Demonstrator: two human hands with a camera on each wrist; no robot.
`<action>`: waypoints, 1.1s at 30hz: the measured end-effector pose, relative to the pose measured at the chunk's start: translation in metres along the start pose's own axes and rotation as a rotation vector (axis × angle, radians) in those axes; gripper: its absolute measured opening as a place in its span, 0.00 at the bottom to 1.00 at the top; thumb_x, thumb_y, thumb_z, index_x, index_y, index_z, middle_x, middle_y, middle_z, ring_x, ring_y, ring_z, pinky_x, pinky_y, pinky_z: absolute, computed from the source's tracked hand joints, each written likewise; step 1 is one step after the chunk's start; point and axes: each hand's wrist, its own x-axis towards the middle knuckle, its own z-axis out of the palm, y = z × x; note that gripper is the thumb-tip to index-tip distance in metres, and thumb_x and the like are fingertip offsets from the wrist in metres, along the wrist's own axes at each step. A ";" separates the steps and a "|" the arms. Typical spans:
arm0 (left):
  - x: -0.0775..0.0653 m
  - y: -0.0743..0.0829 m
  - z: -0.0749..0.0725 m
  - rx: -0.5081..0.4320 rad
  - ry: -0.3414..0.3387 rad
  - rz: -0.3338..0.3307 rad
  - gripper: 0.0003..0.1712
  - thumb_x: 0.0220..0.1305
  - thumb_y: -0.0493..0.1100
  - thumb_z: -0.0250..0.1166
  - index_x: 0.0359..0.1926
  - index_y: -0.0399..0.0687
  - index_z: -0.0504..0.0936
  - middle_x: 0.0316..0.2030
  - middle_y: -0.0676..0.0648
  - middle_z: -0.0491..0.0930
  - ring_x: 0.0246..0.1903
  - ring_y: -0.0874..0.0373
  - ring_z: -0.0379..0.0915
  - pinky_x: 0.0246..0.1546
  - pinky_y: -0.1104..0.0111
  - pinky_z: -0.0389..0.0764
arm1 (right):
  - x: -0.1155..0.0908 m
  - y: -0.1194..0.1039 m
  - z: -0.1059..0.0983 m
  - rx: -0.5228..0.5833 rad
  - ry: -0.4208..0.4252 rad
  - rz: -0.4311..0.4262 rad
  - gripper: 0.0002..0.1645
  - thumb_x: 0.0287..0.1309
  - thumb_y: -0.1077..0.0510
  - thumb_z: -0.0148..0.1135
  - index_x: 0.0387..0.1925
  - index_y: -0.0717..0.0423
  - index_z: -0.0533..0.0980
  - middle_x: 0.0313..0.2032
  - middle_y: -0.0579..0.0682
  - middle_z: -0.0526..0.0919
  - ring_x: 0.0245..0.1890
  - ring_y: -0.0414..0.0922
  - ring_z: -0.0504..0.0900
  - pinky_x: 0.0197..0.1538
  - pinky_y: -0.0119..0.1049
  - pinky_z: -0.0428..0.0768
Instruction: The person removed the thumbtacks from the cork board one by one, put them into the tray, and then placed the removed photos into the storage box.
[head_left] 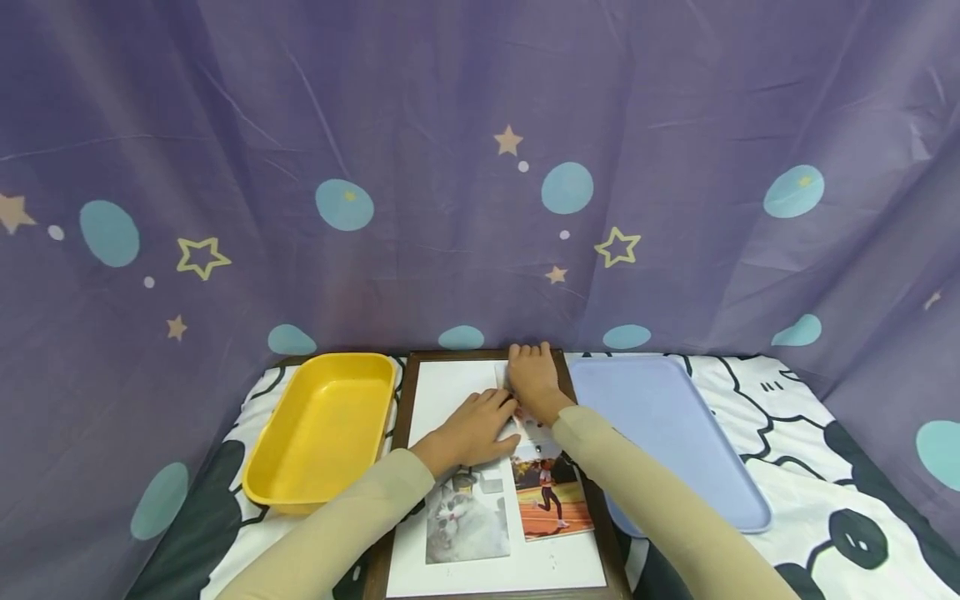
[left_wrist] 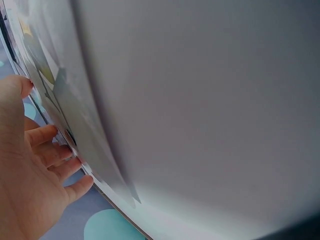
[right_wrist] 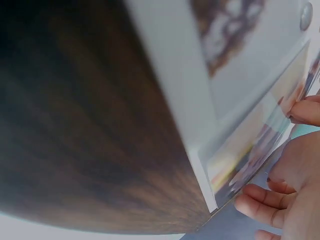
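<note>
A white board in a brown frame (head_left: 402, 417) lies before me with several photos on it. My left hand (head_left: 472, 429) is spread over the middle of the board, its fingers extended toward the right hand; the left wrist view shows its fingertips (left_wrist: 86, 184) at the board's surface. At the far right part of the board is my right hand (head_left: 534, 383), fingers by the frame's top edge. In the right wrist view its thumb (right_wrist: 306, 111) touches a glossy photo (right_wrist: 257, 135). Nearer me lie a white cat photo (head_left: 467, 529) and a runner photo (head_left: 555, 504).
A yellow tray (head_left: 322, 433) stands left of the board, and a pale blue tray (head_left: 675, 442) lies to its right. Beneath them is a black-and-white patterned cloth (head_left: 795, 467). A purple curtain (head_left: 450, 167) hangs behind. A small round silver magnet (right_wrist: 306, 16) shows in the right wrist view.
</note>
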 end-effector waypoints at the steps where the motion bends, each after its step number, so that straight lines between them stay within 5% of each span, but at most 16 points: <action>1: 0.000 0.000 0.000 0.002 0.000 0.000 0.38 0.75 0.62 0.49 0.74 0.42 0.67 0.71 0.41 0.67 0.72 0.45 0.62 0.67 0.51 0.71 | 0.000 0.001 -0.001 -0.004 -0.013 0.000 0.53 0.28 0.37 0.87 0.49 0.62 0.69 0.44 0.58 0.82 0.50 0.55 0.83 0.64 0.52 0.71; 3: 0.000 0.000 0.001 0.003 0.002 0.001 0.38 0.75 0.62 0.49 0.74 0.43 0.67 0.72 0.41 0.67 0.72 0.46 0.62 0.67 0.51 0.71 | -0.001 0.001 -0.002 0.000 -0.026 0.004 0.59 0.19 0.36 0.90 0.50 0.62 0.68 0.45 0.59 0.82 0.51 0.56 0.83 0.64 0.53 0.71; 11: 0.001 0.001 0.001 0.009 0.005 0.004 0.37 0.75 0.62 0.50 0.73 0.44 0.68 0.71 0.41 0.68 0.71 0.46 0.64 0.66 0.51 0.72 | -0.002 0.003 -0.002 0.015 -0.007 -0.003 0.57 0.22 0.37 0.89 0.49 0.64 0.69 0.45 0.61 0.84 0.50 0.57 0.85 0.65 0.53 0.73; 14: 0.001 0.001 0.001 0.005 0.004 -0.002 0.37 0.75 0.63 0.50 0.73 0.44 0.68 0.71 0.41 0.68 0.71 0.46 0.64 0.66 0.50 0.73 | -0.004 0.003 -0.002 -0.002 0.014 -0.014 0.52 0.30 0.38 0.87 0.48 0.65 0.70 0.44 0.61 0.84 0.49 0.57 0.85 0.65 0.54 0.72; 18: 0.000 0.001 0.001 0.014 0.003 -0.010 0.37 0.75 0.63 0.50 0.74 0.44 0.67 0.71 0.42 0.68 0.71 0.46 0.64 0.66 0.50 0.72 | -0.007 0.007 -0.001 -0.063 0.082 -0.029 0.28 0.59 0.46 0.71 0.47 0.63 0.72 0.42 0.58 0.85 0.47 0.55 0.85 0.63 0.52 0.73; 21: 0.000 0.001 0.002 0.024 0.004 -0.010 0.37 0.75 0.63 0.50 0.74 0.45 0.67 0.70 0.42 0.68 0.70 0.46 0.64 0.66 0.50 0.72 | -0.011 0.012 0.001 -0.109 0.141 -0.039 0.15 0.69 0.53 0.62 0.45 0.61 0.73 0.41 0.56 0.84 0.46 0.53 0.83 0.60 0.49 0.75; 33: 0.001 0.001 0.002 0.021 0.020 -0.006 0.35 0.74 0.62 0.51 0.71 0.46 0.69 0.69 0.43 0.70 0.69 0.46 0.65 0.64 0.50 0.73 | -0.030 0.032 -0.022 -0.161 0.388 -0.131 0.13 0.66 0.58 0.66 0.37 0.59 0.69 0.36 0.53 0.73 0.38 0.48 0.70 0.49 0.42 0.73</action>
